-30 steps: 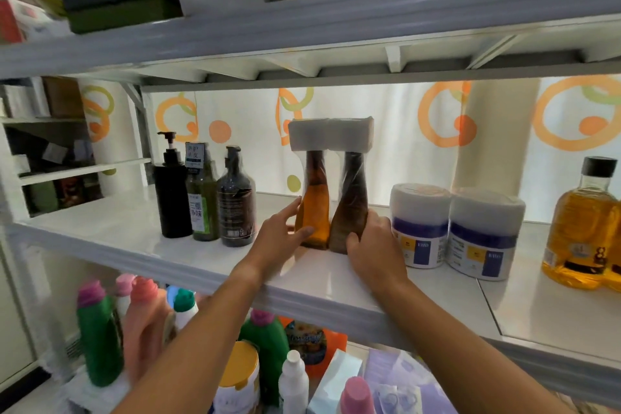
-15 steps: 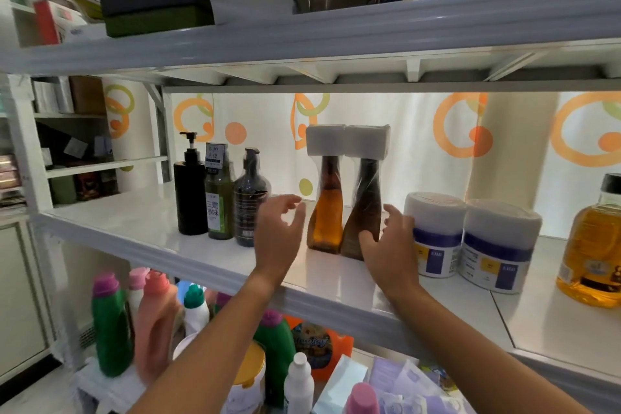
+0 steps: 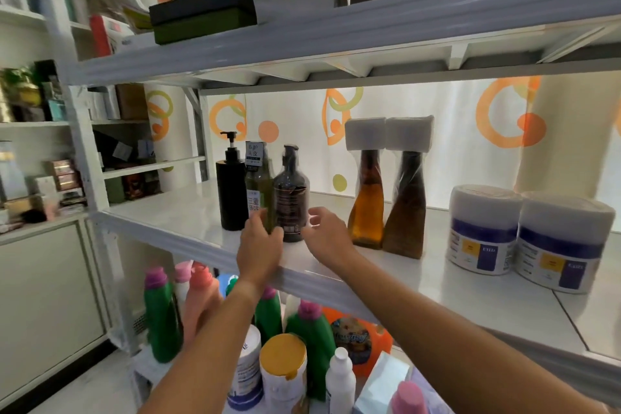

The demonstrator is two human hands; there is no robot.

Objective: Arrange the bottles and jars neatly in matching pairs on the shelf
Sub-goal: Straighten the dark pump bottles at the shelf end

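Three pump bottles stand together on the white shelf (image 3: 174, 212): a black one (image 3: 231, 193), an olive green one (image 3: 258, 178) and a dark brown one (image 3: 291, 198). My left hand (image 3: 260, 247) is in front of the green bottle with its fingers at the base. My right hand (image 3: 324, 233) is open just right of the brown bottle, apart from it. Two tall wrapped bottles with white caps, one amber (image 3: 367, 205) and one dark brown (image 3: 405, 212), stand side by side further right. Two white and purple jars (image 3: 482, 228), (image 3: 561, 245) stand paired at the right.
The shelf above (image 3: 336, 33) holds a black and green box (image 3: 201, 17) and cartons. Below the shelf stand green (image 3: 161, 316) and pink (image 3: 200, 299) detergent bottles, a yellow-lidded tin (image 3: 284, 366) and small white bottles. A side shelving unit with boxes is at the left.
Both hands let go of the two tall wrapped bottles and moved left to the group of three pump bottles. The camera view shifted left and down.
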